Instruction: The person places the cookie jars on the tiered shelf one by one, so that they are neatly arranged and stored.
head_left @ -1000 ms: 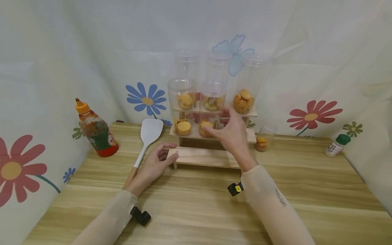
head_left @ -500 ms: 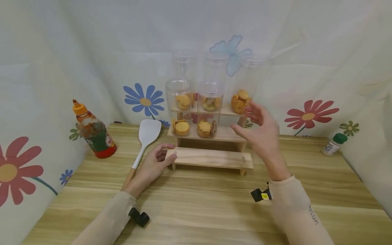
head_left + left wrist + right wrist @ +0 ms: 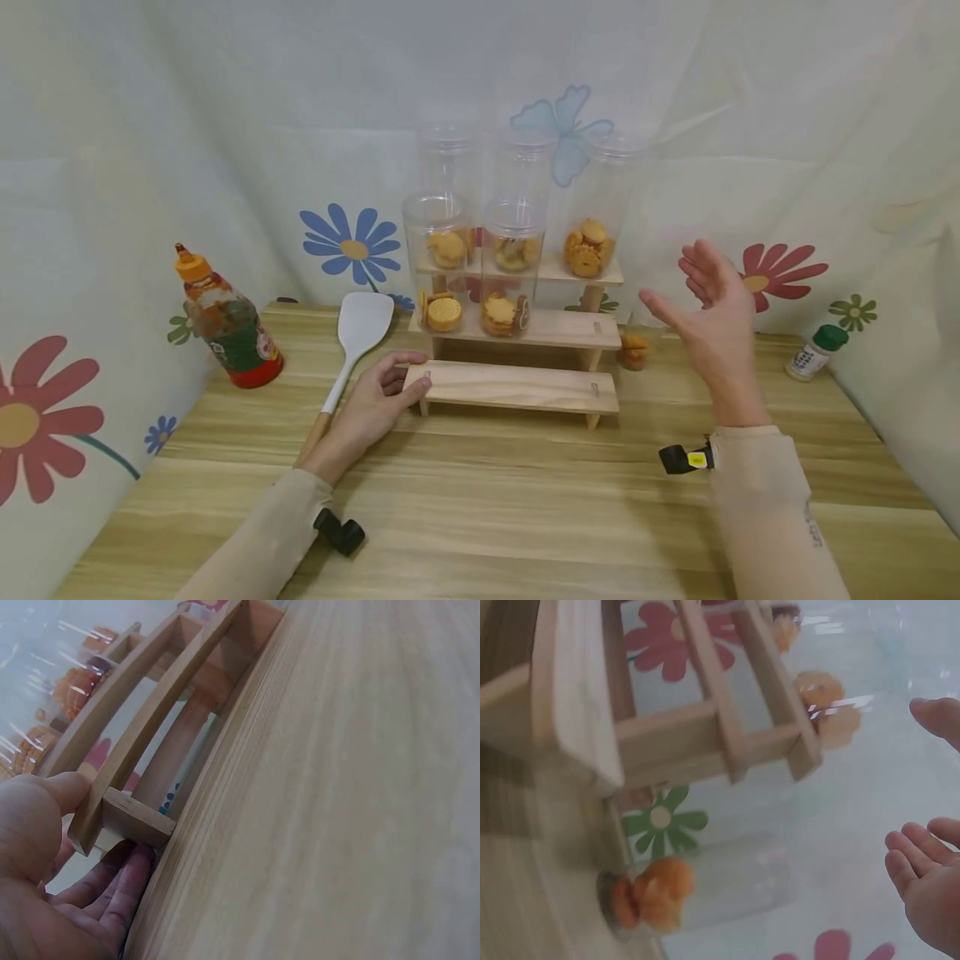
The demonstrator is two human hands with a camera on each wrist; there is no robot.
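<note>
A three-step wooden display stand point(image 3: 513, 387) is on the table. My left hand point(image 3: 377, 402) holds the left end of its lowest step; in the left wrist view the thumb lies on the board and the fingers are by the leg point(image 3: 139, 817). Two clear jars of biscuits, a left jar point(image 3: 441, 312) and a middle jar point(image 3: 504, 315), stand on the second step. Several more line the top step, including a right-hand jar point(image 3: 588, 250). To the right, my right hand point(image 3: 723, 342) hovers with fingers spread, near a jar of orange biscuits point(image 3: 656, 896) standing beside the stand.
A white spatula point(image 3: 364, 325) with a wooden handle lies left of the stand, partly behind my left forearm. A sauce bottle point(image 3: 238, 333) stands at the far left. At the far right is a green-capped shaker point(image 3: 817, 354). A flowered curtain point(image 3: 247, 150) hangs behind.
My right hand has left the middle jar on the second step and moved right, past the stand's end, with nothing in it. My left hand stays at the lowest step.
</note>
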